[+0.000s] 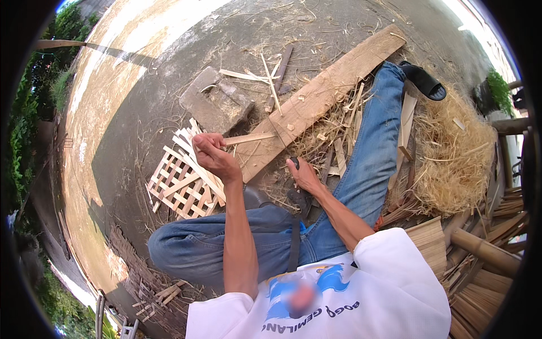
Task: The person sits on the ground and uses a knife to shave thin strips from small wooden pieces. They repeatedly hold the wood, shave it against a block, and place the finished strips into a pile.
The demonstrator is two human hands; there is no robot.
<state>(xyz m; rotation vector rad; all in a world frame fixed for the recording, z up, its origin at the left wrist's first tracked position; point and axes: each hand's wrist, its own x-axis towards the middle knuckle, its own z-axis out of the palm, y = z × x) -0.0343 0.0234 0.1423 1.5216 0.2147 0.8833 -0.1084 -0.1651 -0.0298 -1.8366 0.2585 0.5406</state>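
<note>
My left hand [213, 156] is closed round one end of a flat, pale bamboo strip [250, 138]. The strip's other end rests over a long wooden board [333, 83] lying slantwise in front of me. In my right hand [306, 177] is a knife [294, 163], gripped by its dark handle. Its thin blade points away from me over the board, beside the strip's far end. Just left of and below my left hand lies a woven bamboo lattice [179, 183], with several loose pale strips across its upper edge.
A grey stone block [217, 100] sits beyond my left hand. Thin sticks [270, 76] cross near the board. My jeans-clad right leg [370, 141] stretches along the board's right side. Curly shavings [451, 158] pile up farther right, near bamboo poles [485, 251].
</note>
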